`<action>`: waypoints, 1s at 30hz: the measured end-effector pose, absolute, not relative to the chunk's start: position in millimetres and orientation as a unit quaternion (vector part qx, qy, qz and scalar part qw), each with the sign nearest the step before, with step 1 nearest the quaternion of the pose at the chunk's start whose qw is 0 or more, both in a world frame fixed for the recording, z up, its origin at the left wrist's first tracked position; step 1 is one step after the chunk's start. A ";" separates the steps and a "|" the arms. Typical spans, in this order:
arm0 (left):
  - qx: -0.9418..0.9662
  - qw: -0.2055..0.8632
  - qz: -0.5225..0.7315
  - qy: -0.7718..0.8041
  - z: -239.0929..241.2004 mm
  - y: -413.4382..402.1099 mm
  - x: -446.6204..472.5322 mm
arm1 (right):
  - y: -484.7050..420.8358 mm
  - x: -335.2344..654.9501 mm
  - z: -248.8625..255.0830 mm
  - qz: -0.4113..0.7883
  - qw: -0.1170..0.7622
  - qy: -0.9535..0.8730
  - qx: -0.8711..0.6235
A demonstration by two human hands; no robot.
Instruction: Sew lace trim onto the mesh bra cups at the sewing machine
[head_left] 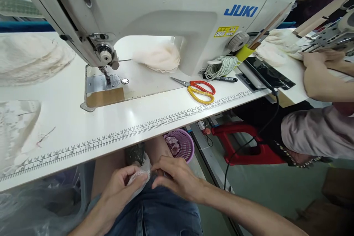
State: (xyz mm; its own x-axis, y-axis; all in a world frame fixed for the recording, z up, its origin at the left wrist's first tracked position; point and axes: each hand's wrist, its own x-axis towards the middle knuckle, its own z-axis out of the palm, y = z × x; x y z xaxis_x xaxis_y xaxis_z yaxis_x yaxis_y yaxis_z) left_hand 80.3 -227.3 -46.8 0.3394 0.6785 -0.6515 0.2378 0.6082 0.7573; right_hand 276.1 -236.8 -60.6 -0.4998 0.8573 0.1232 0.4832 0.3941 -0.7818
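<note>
Over my lap, below the table edge, my left hand (123, 186) pinches a small piece of thin white lace fabric (143, 171) between thumb and fingers. Close by on the right is my right hand (177, 177), its fingers curled in by the fabric's edge; whatever they may hold is too small to make out. On the table above, a pair of scissors (200, 91) with one red and one yellow handle lies beside the white sewing machine (190, 18). The presser foot (107, 79) has no fabric under it.
Cream fabric pieces (30, 59) are stacked at left, white lace (16, 129) in front of them. Another cream piece (159, 57) lies behind the needle. A cord coil (221, 67) sits by a marker. Below is a purple basket (186, 143). A co-worker's arm (323, 77) is at right.
</note>
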 end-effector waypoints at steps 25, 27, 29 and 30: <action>0.370 0.740 0.137 0.545 -16.3 -240.0 92.3 | -244.9 260.0 -35.7 0.217 0.321 -0.874 -0.292; 0.350 0.755 0.133 0.539 -19.5 -243.3 93.4 | -249.8 267.4 -46.7 0.226 0.295 -0.876 -0.308; 0.346 0.753 0.140 0.542 -23.7 -244.5 91.5 | -254.6 281.7 -66.0 0.241 0.269 -0.863 -0.352; 0.348 0.749 0.140 0.546 -26.0 -243.7 89.7 | -256.1 290.8 -76.3 0.251 0.266 -0.841 -0.399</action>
